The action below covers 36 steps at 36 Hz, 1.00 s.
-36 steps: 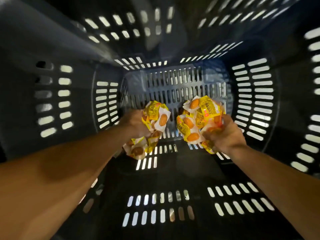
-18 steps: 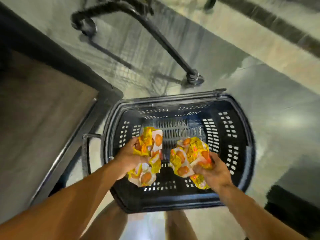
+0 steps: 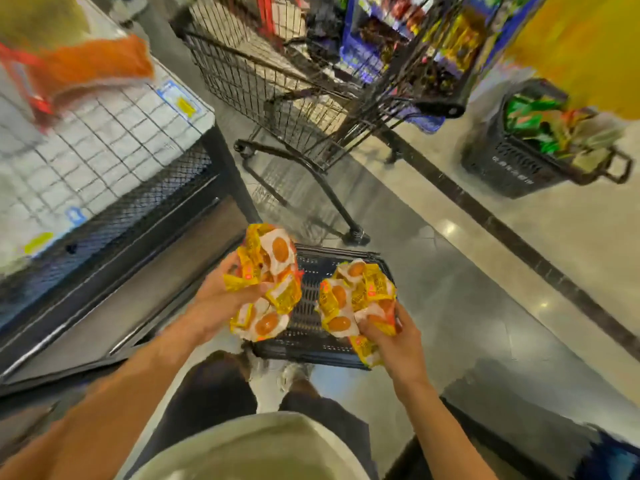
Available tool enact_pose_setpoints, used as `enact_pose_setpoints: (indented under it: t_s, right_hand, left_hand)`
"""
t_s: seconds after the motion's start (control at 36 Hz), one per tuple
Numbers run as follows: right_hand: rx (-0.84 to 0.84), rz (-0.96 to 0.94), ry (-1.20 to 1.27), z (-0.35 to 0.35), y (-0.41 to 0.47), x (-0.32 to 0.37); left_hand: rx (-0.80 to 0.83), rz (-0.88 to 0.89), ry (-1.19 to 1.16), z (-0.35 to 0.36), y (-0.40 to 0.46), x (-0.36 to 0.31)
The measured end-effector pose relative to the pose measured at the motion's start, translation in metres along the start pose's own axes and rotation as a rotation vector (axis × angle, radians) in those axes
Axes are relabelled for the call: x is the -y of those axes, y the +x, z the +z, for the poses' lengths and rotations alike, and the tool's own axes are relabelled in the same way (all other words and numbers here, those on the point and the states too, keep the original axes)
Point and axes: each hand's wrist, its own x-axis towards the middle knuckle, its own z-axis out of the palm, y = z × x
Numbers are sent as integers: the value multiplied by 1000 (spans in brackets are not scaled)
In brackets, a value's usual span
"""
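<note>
My left hand (image 3: 216,299) grips a bunch of several small yellow-and-white snack packets (image 3: 268,282) printed with orange egg shapes. My right hand (image 3: 396,344) grips a second bunch of the same packets (image 3: 353,299). Both bunches hang above a black slotted shopping basket (image 3: 308,348) that stands on the floor in front of my feet. Nothing shows on the part of the basket's inside that I can see.
A display bin with a wire-grid top (image 3: 97,140) and orange bags stands at my left. A black wire shopping cart (image 3: 294,98) is ahead. Another black basket (image 3: 519,157) full of packets sits at the far right on the tiled floor.
I have straightened up: both hands rose out of the basket with their packets, and the basket now looks small and far below. The shelf, cart and second basket came into view.
</note>
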Motion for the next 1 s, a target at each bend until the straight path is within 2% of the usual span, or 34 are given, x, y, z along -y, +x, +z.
enact_pose_setpoints:
  t_s: [0.14, 0.36, 0.61, 0.78, 1.0]
  right_hand:
    - [37, -26, 19, 3, -49, 21]
    - [54, -83, 28, 46, -94, 39]
    - [119, -188, 4, 151, -132, 60]
    - [165, -201, 9, 227, -167, 67]
    - [219, -222, 27, 304, -202, 95]
  left_hand:
    - [-79, 58, -139, -29, -67, -14]
    - [-169, 100, -206, -96, -144, 15]
    - [-325, 195, -362, -197, -198, 37]
    - [-423, 185, -402, -282, -226, 48]
    - [-389, 218, -366, -366, -244, 40]
